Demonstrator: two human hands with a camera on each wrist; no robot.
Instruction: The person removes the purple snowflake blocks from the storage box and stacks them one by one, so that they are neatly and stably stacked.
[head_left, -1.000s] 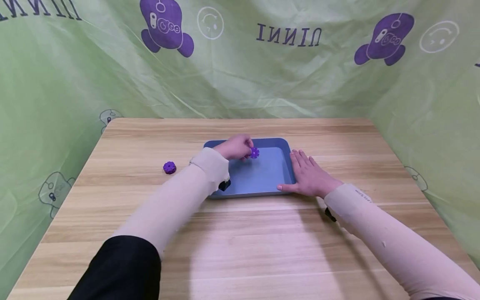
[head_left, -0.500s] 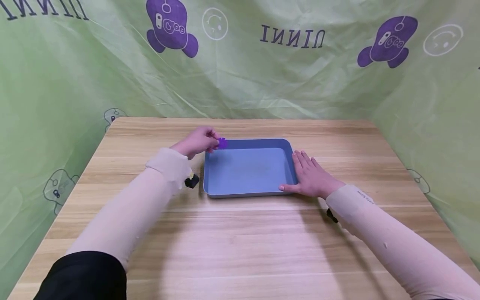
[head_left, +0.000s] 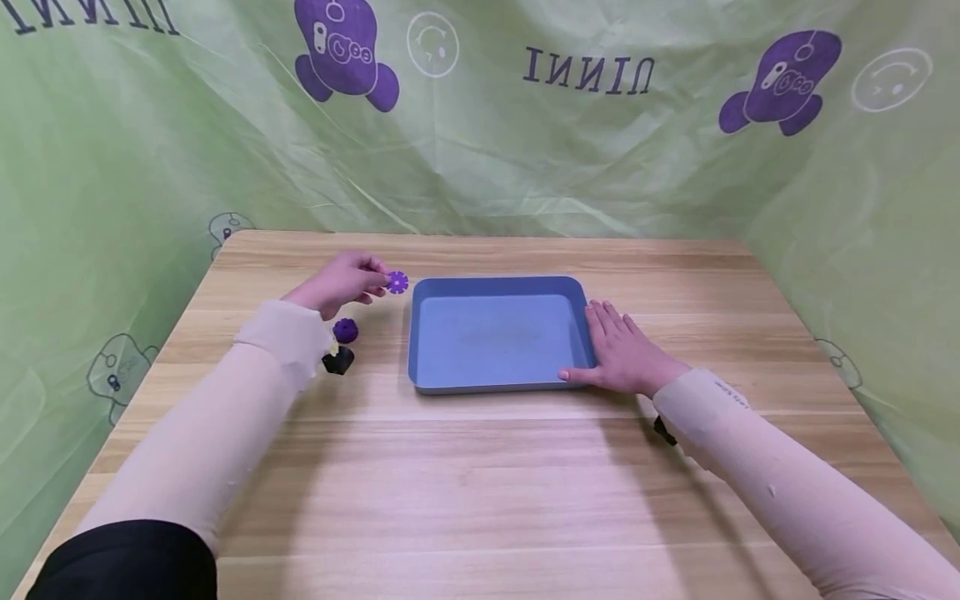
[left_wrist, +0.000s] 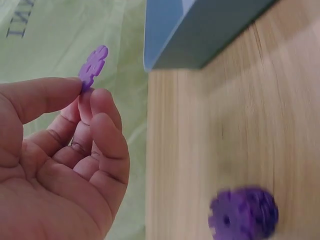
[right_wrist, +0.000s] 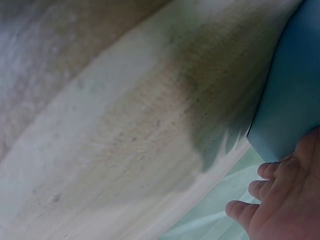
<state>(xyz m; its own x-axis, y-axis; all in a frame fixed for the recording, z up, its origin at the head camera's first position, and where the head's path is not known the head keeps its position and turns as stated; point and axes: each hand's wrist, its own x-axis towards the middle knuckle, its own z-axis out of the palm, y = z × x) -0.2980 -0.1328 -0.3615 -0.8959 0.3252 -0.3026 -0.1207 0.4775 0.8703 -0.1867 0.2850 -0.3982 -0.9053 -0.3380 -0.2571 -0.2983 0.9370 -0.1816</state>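
Between thumb and fingertips my left hand pinches a thin purple notched plastic disc, held up in the air left of the blue tray. The left wrist view shows the disc nearly edge-on at the thumb tip. Below that hand, a small stack of darker purple notched discs sits on the table; in the left wrist view the stack is at the lower right. My right hand rests against the tray's right side with fingers straight and the thumb over the front corner.
The light wooden table carries the tray near its middle. A green printed cloth hangs behind the table and on both sides. A black wrist-worn piece hangs below my left cuff, near the stack.
My left hand has moved left, out from over the tray, carrying the purple disc with it. The stack, hidden behind that arm half a second ago, shows again. My right hand stays put.
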